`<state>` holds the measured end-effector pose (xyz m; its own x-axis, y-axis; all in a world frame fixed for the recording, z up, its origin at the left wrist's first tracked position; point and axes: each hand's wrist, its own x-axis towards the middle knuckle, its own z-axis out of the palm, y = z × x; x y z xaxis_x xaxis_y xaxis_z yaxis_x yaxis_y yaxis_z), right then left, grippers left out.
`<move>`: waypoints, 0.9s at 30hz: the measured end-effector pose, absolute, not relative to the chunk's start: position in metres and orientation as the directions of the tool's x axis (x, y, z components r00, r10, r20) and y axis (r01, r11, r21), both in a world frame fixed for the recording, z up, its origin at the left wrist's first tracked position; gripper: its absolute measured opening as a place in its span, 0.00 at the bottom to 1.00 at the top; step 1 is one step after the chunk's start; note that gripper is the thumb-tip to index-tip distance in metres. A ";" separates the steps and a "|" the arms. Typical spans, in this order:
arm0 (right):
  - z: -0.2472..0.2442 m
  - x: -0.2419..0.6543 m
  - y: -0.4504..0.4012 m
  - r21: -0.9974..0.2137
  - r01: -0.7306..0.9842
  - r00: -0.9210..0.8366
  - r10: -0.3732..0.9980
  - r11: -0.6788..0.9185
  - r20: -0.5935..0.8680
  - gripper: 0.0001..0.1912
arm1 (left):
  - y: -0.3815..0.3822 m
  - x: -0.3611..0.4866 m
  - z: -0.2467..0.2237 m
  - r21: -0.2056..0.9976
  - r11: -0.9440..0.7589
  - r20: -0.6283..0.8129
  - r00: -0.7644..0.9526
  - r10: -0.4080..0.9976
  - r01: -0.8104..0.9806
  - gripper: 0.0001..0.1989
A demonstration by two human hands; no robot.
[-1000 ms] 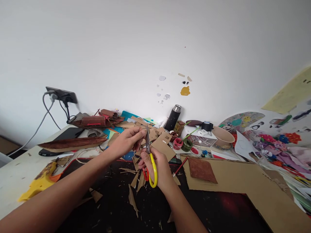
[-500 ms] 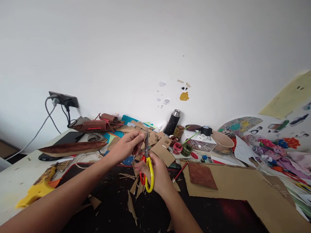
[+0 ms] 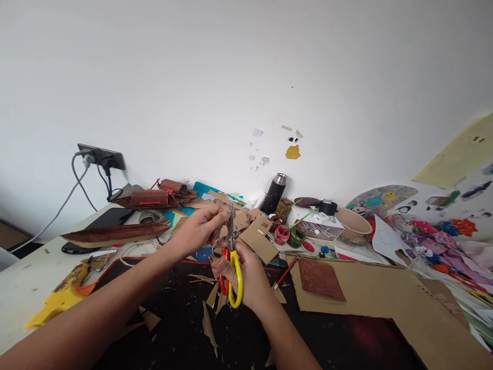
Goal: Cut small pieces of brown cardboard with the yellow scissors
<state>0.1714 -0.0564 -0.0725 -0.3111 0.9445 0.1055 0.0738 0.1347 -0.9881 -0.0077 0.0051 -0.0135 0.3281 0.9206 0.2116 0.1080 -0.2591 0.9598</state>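
My right hand grips a pair of scissors with one red and one yellow handle loop. Their blades point up and away from me and look almost closed. Just left of the blades, my left hand is closed in a pinch, thumb against fingers. Whatever lies between those fingertips is too small or hidden to make out. Beneath both hands, cardboard scraps are scattered on a dark mat. Behind the blades lies a heap of cut cardboard pieces.
A yellow glue gun lies at the left. Brown painted boat shapes sit behind it. Paint jars and a black flask stand at the back. On the right, a reddish-brown square rests on a large cardboard sheet.
Both hands and the scissors have shifted very slightly left. My grip on the scissors and the left-hand pinch look the same.
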 end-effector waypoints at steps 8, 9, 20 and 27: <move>-0.072 0.173 -0.058 -0.995 -0.007 -0.371 0.924 0.098 0.094 0.37 | 0.005 -0.008 -0.012 0.955 -0.274 0.225 0.321 0.920 0.114 0.24; -0.072 0.172 -0.058 -0.995 -0.001 -0.364 0.927 0.100 0.093 0.37 | 0.005 -0.008 -0.012 0.955 -0.272 0.223 0.320 0.921 0.117 0.24; -0.078 0.168 -0.055 -0.995 0.054 -0.271 0.960 0.083 0.065 0.37 | 0.006 -0.008 -0.013 0.956 -0.274 0.226 0.325 0.918 0.108 0.24; -0.067 0.169 -0.058 -0.999 0.020 -0.328 0.944 0.039 0.030 0.39 | 0.005 -0.006 -0.009 0.962 -0.258 0.217 0.323 0.921 0.090 0.23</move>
